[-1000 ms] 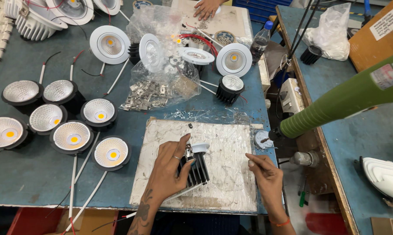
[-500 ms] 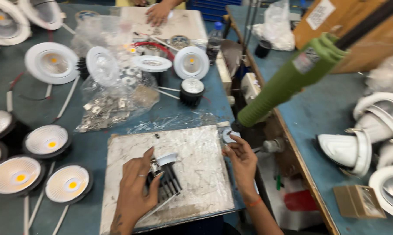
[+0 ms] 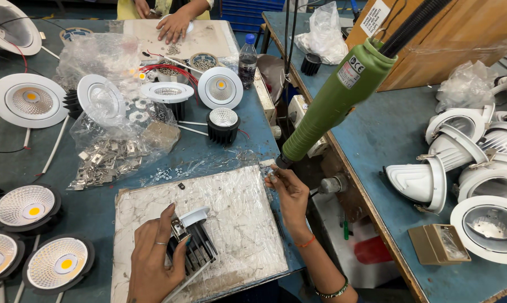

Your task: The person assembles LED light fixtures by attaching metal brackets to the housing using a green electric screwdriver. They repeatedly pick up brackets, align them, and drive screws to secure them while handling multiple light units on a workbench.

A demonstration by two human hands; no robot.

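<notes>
My left hand [image 3: 152, 252] grips a black finned downlight body with a white rim [image 3: 193, 240], held on its side on a pale worn work board [image 3: 236, 224]. My right hand [image 3: 287, 191] is at the board's right edge, fingertips pinched on something tiny that I cannot make out, just below the tip of a hanging green electric screwdriver [image 3: 335, 101]. The screwdriver's tip is close to my right fingers.
Finished downlights [image 3: 29, 207] line the left of the blue table; a plastic bag of metal clips [image 3: 107, 160] and loose lamps [image 3: 220, 87] lie behind the board. Another person's hand [image 3: 175, 25] works at the far end. White lamp housings [image 3: 433, 174] and a small box [image 3: 438, 244] sit on the right bench.
My view has swung right, showing more of the right bench. My right hand has moved from the board up to its right edge by the screwdriver tip. The left hand keeps the downlight body.
</notes>
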